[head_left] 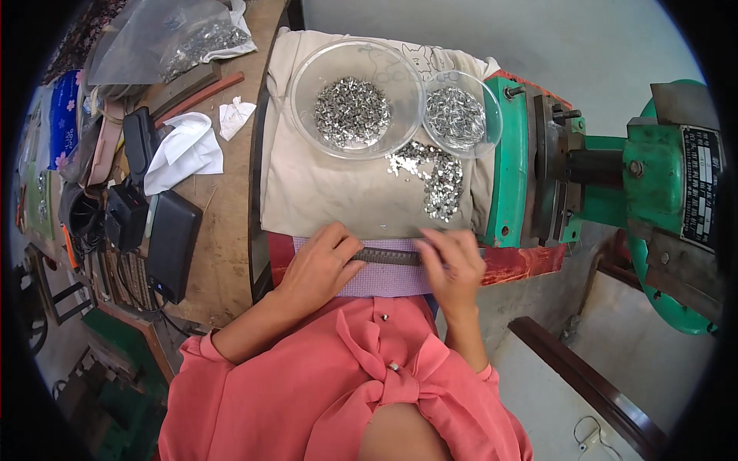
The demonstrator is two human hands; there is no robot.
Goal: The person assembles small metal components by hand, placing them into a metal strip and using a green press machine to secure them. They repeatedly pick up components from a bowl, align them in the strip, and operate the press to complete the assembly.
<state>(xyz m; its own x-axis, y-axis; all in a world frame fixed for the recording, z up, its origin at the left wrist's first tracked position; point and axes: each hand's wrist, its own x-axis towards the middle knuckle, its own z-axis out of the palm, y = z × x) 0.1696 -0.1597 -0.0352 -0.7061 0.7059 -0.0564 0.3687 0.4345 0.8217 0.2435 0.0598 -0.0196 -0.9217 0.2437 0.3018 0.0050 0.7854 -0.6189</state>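
Observation:
A dark, notched metal strip (388, 257) lies crosswise in front of me on a lilac woven cloth (377, 281). My left hand (321, 260) is closed at its left end, thumb and fingers gripping it. Over the right end, my right hand (455, 269) has its thumb and forefinger drawn together; anything small between them is too tiny to make out. Beyond the hands, small shiny metal pieces (443, 188) lie loose in a pile on a beige cloth (330, 203). A large clear tub (301, 115) contains small grey metal parts, and a smaller clear tub (496, 127) contains thin silvery ones.
At right stands a green machine (607, 165) with a metal plate and shaft beside the cloth. A wooden table (223, 230) on the left carries a black rectangular case (174, 244), white crumpled cloth (184, 152) and a clear plastic bag (165, 42) of metal parts.

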